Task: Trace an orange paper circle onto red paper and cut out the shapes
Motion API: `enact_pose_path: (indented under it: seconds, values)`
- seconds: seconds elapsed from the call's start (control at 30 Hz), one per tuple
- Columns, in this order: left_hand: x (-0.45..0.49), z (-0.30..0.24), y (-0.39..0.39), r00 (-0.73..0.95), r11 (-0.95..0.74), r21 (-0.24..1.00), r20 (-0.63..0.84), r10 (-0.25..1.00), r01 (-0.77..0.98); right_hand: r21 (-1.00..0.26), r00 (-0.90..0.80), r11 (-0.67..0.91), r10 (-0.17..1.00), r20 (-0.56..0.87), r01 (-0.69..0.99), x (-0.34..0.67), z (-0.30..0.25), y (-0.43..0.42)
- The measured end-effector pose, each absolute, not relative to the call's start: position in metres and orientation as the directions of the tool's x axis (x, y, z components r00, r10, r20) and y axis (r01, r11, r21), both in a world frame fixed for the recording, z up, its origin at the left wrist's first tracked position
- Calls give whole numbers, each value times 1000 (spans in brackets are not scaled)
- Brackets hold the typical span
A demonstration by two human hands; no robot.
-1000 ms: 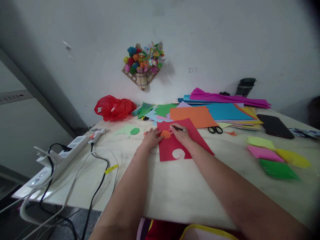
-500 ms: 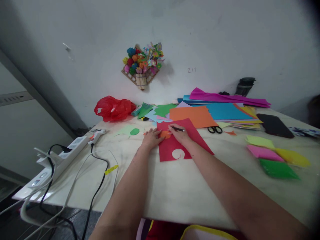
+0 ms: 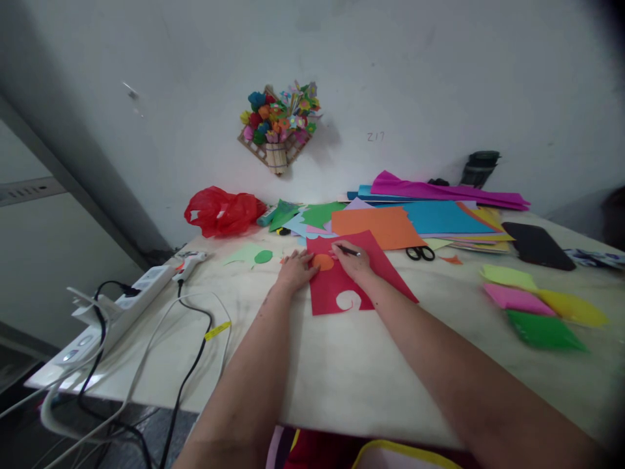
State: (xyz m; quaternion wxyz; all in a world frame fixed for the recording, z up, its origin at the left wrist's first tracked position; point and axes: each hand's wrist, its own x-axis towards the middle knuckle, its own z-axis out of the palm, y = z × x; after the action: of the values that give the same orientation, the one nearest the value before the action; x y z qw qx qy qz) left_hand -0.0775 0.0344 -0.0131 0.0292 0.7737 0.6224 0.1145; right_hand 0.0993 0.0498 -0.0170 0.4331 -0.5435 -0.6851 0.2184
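A red paper sheet (image 3: 342, 280) lies on the table, with a spiral-shaped hole (image 3: 348, 301) cut near its front edge. On it sits a small orange paper disc (image 3: 323, 262). My left hand (image 3: 295, 270) lies flat with fingers spread, pressing the disc's left side and the sheet's edge. My right hand (image 3: 352, 262) is closed round a dark pen (image 3: 347, 251), whose tip rests on the red sheet just beyond the disc.
Black scissors (image 3: 420, 253) lie right of the red sheet. Stacked coloured sheets (image 3: 430, 218) and a black phone (image 3: 536, 246) sit at the back right, folded coloured pieces (image 3: 541, 306) at right. A red plastic bag (image 3: 222, 210), green cut-outs (image 3: 254, 255), power strips (image 3: 122, 303) and cables occupy the left.
My right hand with the pen has shifted very slightly around the orange disc. My left hand and the papers stay where they were.
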Motion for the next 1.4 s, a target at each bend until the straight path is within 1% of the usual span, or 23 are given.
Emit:
enact_pose_path:
  seconds: [0.2, 0.33, 0.47, 0.97, 1.27, 1.4]
  values:
    - [-77, -12, 34, 191, -213, 192, 124, 974, 958, -803, -24, 327, 931, 364, 499, 99, -18, 51]
    - [-77, -10, 32, 229, -250, 204, 119, 966, 946, -812, -32, 323, 935, 353, 487, 98, -16, 50]
    - [-78, -9, 29, 251, -268, 191, 111, 962, 944, -812, -39, 322, 937, 348, 487, 98, -14, 49]
    - [-77, -13, 30, 204, -225, 134, 153, 967, 965, -836, -55, 326, 940, 337, 442, 99, -16, 51]
    - [-75, -10, 29, 181, -201, 133, 146, 973, 971, -842, -49, 325, 940, 338, 429, 98, -16, 51]
    - [-74, -9, 29, 171, -189, 138, 136, 976, 972, -824, -60, 359, 926, 372, 438, 98, -11, 46]
